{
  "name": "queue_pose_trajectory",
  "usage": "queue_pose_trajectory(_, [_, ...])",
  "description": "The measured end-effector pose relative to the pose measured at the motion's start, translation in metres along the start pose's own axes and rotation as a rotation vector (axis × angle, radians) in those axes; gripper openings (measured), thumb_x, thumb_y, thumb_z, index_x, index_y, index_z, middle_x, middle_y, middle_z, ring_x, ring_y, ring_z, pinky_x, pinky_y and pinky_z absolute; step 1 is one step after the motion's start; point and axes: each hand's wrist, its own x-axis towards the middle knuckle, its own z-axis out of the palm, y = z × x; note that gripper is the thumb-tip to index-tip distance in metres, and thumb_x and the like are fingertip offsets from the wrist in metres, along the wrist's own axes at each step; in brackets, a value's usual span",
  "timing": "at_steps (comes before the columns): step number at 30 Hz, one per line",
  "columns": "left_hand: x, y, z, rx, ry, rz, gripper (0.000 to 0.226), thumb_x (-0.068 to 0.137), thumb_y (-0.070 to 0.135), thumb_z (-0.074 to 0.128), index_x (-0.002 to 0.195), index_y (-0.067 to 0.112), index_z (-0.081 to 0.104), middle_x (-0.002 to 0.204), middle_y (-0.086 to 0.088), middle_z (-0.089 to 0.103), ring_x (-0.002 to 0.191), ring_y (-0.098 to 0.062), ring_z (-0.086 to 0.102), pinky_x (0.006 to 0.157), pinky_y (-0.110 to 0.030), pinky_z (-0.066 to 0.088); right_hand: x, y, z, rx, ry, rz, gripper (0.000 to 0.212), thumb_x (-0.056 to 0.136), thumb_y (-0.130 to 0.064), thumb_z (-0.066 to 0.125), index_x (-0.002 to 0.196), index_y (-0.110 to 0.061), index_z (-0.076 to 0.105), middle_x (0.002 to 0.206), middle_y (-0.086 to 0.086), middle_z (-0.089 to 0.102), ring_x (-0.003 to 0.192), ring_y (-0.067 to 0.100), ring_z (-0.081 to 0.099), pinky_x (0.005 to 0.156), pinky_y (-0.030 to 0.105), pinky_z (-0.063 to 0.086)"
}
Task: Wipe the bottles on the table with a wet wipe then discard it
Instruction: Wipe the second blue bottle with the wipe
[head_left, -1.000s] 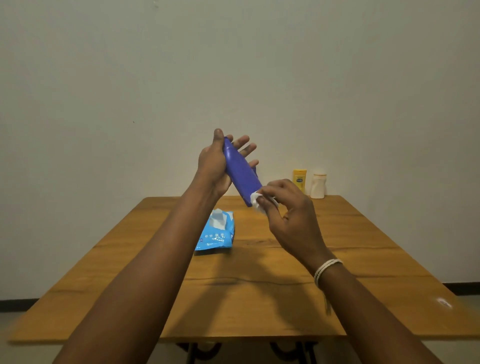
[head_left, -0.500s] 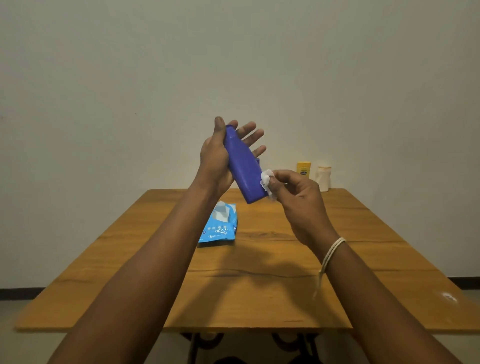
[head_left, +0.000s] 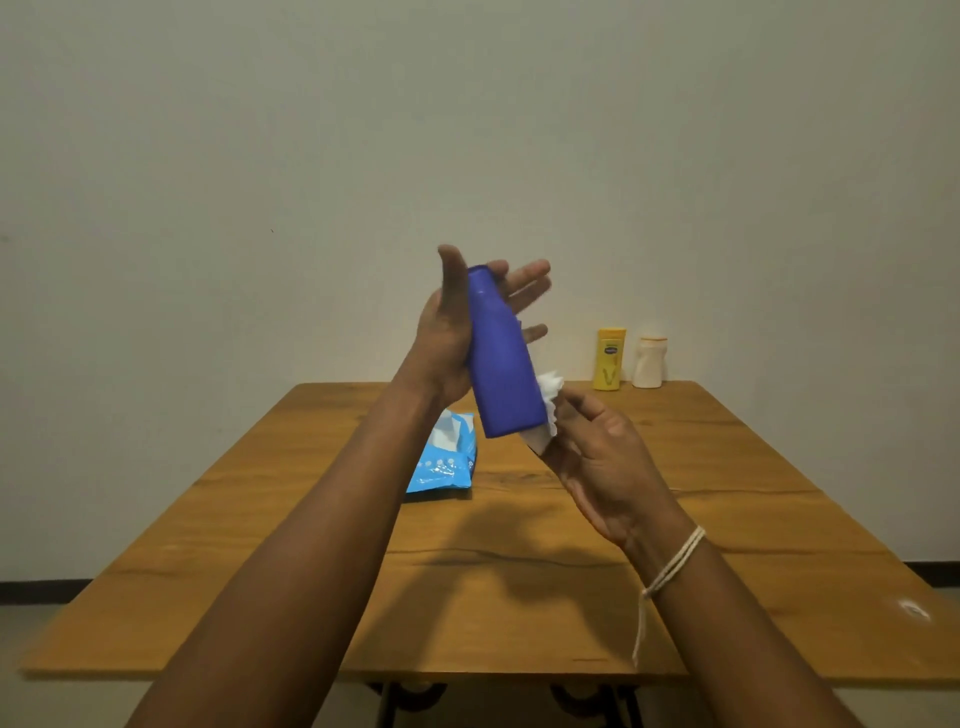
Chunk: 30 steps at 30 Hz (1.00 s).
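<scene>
My left hand (head_left: 447, 338) holds a blue bottle (head_left: 501, 358) up over the table, tilted, its wide base pointing down toward me. The fingers lie loosely spread behind the bottle and the thumb points up. My right hand (head_left: 605, 462) presses a crumpled white wet wipe (head_left: 550, 400) against the bottle's lower right side, near the base. A yellow bottle (head_left: 609, 358) and a small white bottle (head_left: 649, 362) stand side by side at the table's far edge, against the wall.
A blue pack of wet wipes (head_left: 447, 462) lies open on the wooden table (head_left: 727, 519), left of centre, under my left forearm. A plain wall rises right behind the table.
The right hand has turned palm-up and slid the wipe around the bottle's lower right side. The left hand keeps the bottle raised at about the same tilt.
</scene>
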Motion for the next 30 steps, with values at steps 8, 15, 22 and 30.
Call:
queue_pose_trajectory(8, [-0.007,-0.024,0.005,0.463,-0.015,-0.241,0.056,0.099,0.056,0.047,0.134,0.014,0.061,0.128,-0.013,0.068,0.112,-0.034,0.07,0.094,-0.05,0.06,0.026,-0.024,0.018,-0.267,0.245,-0.317,0.02,0.092,-0.023,0.067,0.108,-0.011,0.072,0.098,0.002,0.074,0.093,0.017,0.069,0.072,0.03,0.059])
queue_pose_trajectory(15, [-0.01,-0.034,0.006,-0.073,-0.037,-0.218,0.048,0.103,0.051,0.045,0.119,0.008,0.058,0.134,-0.017,0.067,0.125,-0.034,0.065,0.096,-0.045,0.058,0.0,-0.001,0.024,-0.684,0.228,-0.526,0.019,0.09,-0.029,0.069,0.106,-0.019,0.073,0.095,-0.012,0.073,0.093,0.002,0.068,0.071,0.013,0.056])
queue_pose_trajectory(22, [-0.018,-0.043,-0.002,-0.197,-0.226,-0.281,0.077,0.101,0.062,0.026,0.144,0.005,0.054,0.151,-0.013,0.053,0.137,-0.028,0.054,0.108,-0.039,0.05,0.013,-0.011,0.031,-0.649,0.34,-0.535,0.018,0.095,-0.031,0.064,0.108,-0.02,0.069,0.097,-0.01,0.073,0.09,0.003,0.068,0.069,0.014,0.056])
queue_pose_trajectory(30, [-0.02,-0.031,-0.01,0.041,-0.038,-0.077,0.045,0.106,0.047,0.033,0.135,0.016,0.048,0.135,-0.017,0.067,0.126,-0.038,0.064,0.099,-0.044,0.057,0.006,-0.01,0.028,-0.962,0.17,-0.824,0.029,0.09,-0.024,0.069,0.114,-0.007,0.07,0.11,0.003,0.071,0.094,-0.001,0.062,0.083,0.006,0.049])
